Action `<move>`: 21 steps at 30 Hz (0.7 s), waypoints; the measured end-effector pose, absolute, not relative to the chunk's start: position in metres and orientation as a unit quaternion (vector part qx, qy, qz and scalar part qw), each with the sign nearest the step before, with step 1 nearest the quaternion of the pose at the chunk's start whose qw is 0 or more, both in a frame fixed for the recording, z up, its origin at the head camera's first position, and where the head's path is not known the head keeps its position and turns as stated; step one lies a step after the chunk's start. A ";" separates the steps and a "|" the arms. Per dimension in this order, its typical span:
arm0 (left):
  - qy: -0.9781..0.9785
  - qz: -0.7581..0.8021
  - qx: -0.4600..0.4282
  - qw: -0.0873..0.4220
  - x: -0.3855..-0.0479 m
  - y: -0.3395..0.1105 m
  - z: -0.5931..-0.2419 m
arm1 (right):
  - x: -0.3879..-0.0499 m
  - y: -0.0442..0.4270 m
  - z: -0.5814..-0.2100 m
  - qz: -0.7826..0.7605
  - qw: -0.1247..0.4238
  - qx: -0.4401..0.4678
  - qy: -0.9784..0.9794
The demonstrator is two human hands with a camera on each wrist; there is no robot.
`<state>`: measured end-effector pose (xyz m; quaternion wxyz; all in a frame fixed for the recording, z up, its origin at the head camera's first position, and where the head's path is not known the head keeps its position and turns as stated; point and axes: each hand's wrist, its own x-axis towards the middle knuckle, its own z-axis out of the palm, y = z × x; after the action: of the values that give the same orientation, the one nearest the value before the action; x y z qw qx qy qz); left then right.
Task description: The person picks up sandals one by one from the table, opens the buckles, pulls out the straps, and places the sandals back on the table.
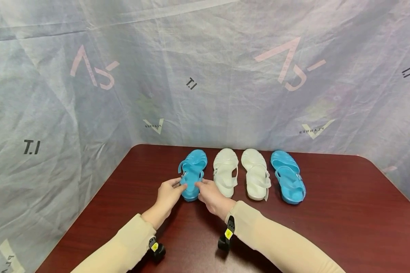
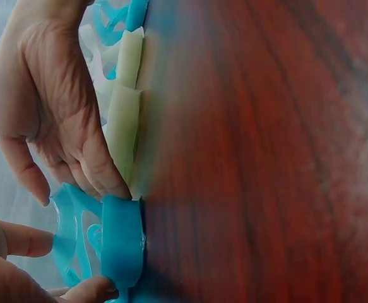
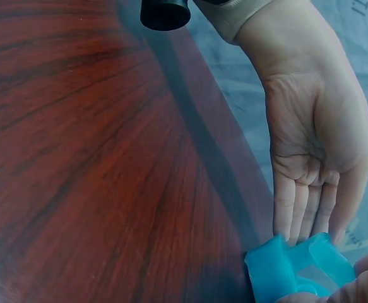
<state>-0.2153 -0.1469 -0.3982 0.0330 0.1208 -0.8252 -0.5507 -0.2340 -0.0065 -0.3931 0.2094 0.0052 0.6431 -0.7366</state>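
Note:
A blue jelly sandal [image 1: 192,175] lies toe-away on the dark red table, leftmost in a row. At its left side, near the heel, my left hand [image 1: 166,195] holds the edge with the thumb above and the fingers along the outside. My right hand [image 1: 213,197] pinches the opposite side in the same way. Both wrist views show the blue heel [image 2: 123,243] between the two hands, its bottom at or near the tabletop. The sandal's strap and buckle stand up on the left side in the head view.
Right of the held sandal lie two whitish sandals, one [image 1: 225,159] near my right hand and another [image 1: 254,160] beyond it. A second blue sandal [image 1: 287,174] ends the row. Behind the table [image 1: 341,212] hangs a grey printed cloth [image 1: 225,76].

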 end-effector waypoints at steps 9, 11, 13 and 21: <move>-0.832 -0.541 0.118 0.042 -0.224 -0.146 -0.398 | -0.244 -0.006 -0.393 -0.747 0.213 0.006 0.629; -0.833 -0.539 0.116 0.043 -0.225 -0.145 -0.398 | -0.246 -0.006 -0.392 -0.748 0.214 0.006 0.628; -0.833 -0.539 0.117 0.045 -0.227 -0.145 -0.398 | -0.247 -0.006 -0.392 -0.748 0.214 0.010 0.628; -0.835 -0.534 0.124 0.043 -0.232 -0.144 -0.398 | -0.250 -0.009 -0.392 -0.743 0.204 0.020 0.636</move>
<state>-0.2315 -0.1441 -0.3983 0.0431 0.1236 -0.8354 -0.5338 -0.2496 -0.0087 -0.3923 0.2044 0.0203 0.6365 -0.7435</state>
